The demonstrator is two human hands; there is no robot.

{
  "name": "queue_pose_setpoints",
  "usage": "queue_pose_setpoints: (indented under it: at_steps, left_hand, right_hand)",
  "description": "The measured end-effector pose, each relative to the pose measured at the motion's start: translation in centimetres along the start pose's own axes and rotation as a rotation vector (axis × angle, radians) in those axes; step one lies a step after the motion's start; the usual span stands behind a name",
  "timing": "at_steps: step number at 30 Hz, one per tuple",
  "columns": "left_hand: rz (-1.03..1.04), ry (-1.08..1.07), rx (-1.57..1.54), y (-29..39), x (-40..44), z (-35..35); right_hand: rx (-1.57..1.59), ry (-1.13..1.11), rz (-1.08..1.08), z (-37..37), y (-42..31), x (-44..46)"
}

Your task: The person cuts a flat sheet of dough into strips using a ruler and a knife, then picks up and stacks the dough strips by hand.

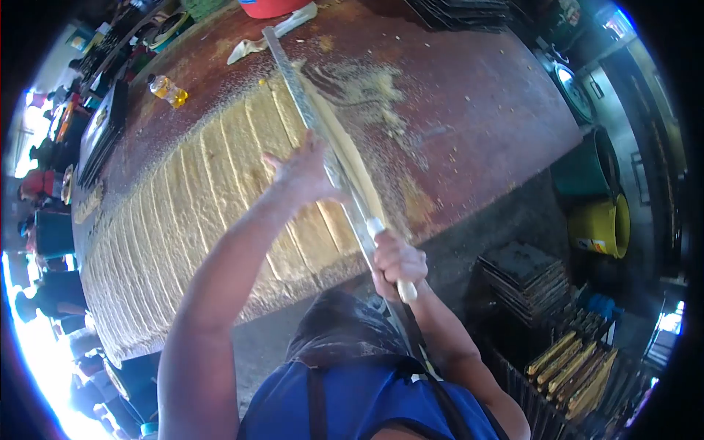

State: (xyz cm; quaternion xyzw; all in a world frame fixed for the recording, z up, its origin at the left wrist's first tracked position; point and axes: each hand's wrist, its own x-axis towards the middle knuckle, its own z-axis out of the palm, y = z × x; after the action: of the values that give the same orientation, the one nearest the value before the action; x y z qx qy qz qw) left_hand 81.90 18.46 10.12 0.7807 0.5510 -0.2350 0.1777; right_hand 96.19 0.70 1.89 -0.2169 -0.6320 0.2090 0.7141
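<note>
A wide sheet of yellowish dough [198, 198], marked with many near-parallel cut lines, covers much of the table. Along its right part lies a long metal straightedge [295, 95], reaching from the far side of the table toward my body. My left hand [304, 172] presses on the straightedge with its fingers spread, partly over the dough. Lower down, my right hand [400, 264] is closed around the handle of a white-handled knife [407, 292], right beside the straightedge. The knife's blade is hard to make out. A narrow dough strip [356, 172] lies right of the straightedge.
Loose flour [381, 88] is scattered on the reddish table [484, 110]. An oil bottle [169, 91], a red container [275, 7] and dark trays [462, 11] stand farther back. At right are a yellow bucket [601, 226], stacked trays [524, 275] and a rack [572, 370].
</note>
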Motion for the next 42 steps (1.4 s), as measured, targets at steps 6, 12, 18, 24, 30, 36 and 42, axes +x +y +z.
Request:
queue_pose_setpoints:
  at_steps: [6,12,18,24,30,36,42]
  left_hand:
    - [0.002,0.109,-0.032,-0.3,0.4,1.6]
    - [0.382,0.119,0.323,3.9,-4.1,3.8]
    - [0.477,0.057,0.444,5.1,-6.8,7.1]
    - [0.476,0.08,0.373,4.7,-6.1,7.8]
    - [0.519,0.314,-0.066,4.2,-5.8,10.3]
    - [0.533,0.509,-0.401,0.6,-8.7,12.7]
    - [0.26,0.684,-0.555,-9.7,-12.0,15.7]
  right_hand:
    - [-0.036,-0.064,0.116,-3.6,-15.2,-7.9]
    - [-0.038,-0.179,0.124,-4.5,-18.0,-9.6]
    - [-0.105,-0.158,0.063,-5.0,-19.3,-11.0]
    - [-0.16,-0.163,0.534,-9.4,-29.2,-14.9]
    - [-0.815,-0.11,1.145,-11.0,-27.9,-13.4]
    - [-0.86,-0.607,1.243,-3.4,-18.4,-8.1]
    - [-0.717,-0.565,1.326,-9.1,-18.2,-2.8]
